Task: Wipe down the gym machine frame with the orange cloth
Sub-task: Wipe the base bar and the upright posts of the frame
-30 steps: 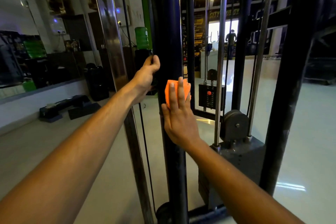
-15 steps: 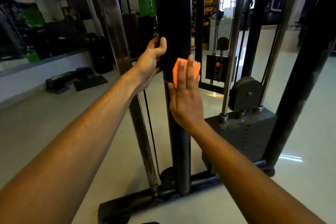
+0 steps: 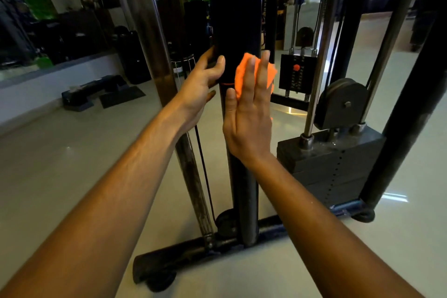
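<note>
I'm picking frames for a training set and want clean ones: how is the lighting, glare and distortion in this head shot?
Head view: backlit by bright, blown-out openings behind the machine, so the black upright post is nearly featureless; glare streaks on the glossy floor; wide-angle bending at the edges; the right hand and orange cloth are sharp enough, the left hand too.

Gym: weight stack (image 3: 331, 164), wall mirror (image 3: 48, 19)

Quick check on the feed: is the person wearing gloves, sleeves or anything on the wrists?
No. The left hand and right hand are bare, with no gloves, rings, watch or bands visible. Both forearms are uncovered up to the frame edge; no sleeves show. Fingernails look short.
</note>
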